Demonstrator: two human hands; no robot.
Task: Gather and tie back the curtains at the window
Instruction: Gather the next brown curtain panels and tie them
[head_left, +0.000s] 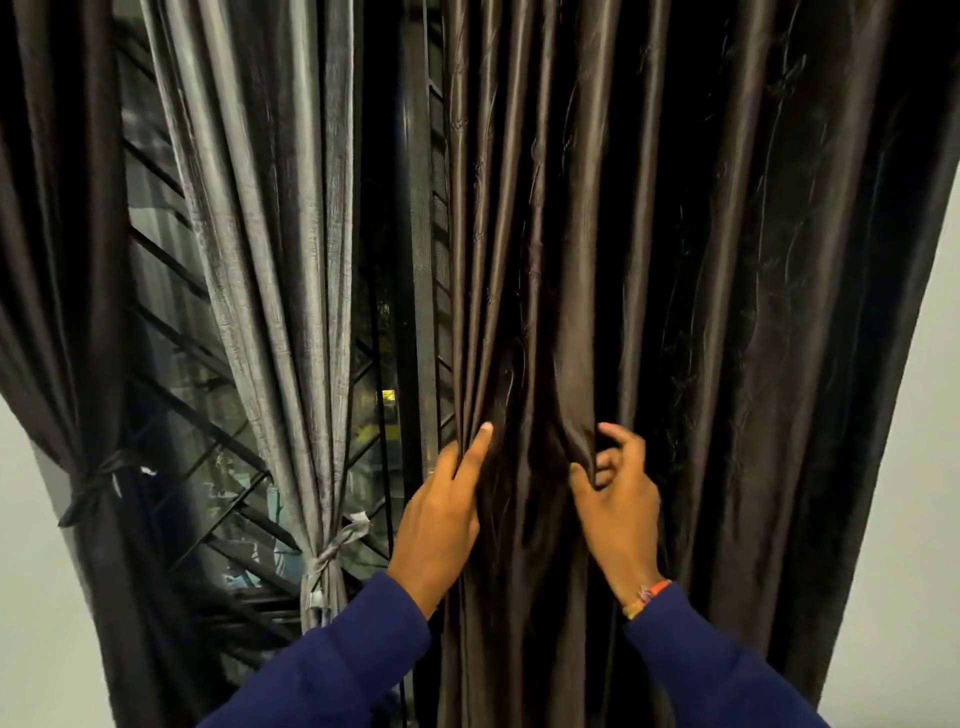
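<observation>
Left of the hands, two curtains (291, 312) are already tied; the dark curtain (675, 312), untied, is pinched by left hand (441, 514) and right hand (618, 514).

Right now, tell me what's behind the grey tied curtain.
Behind the grey curtain, a dark window grille and glass show at its sides. Whatever lies directly behind its folds is covered.

Head camera, close, facing forward at dark curtain (649, 260), slightly downward.
</observation>
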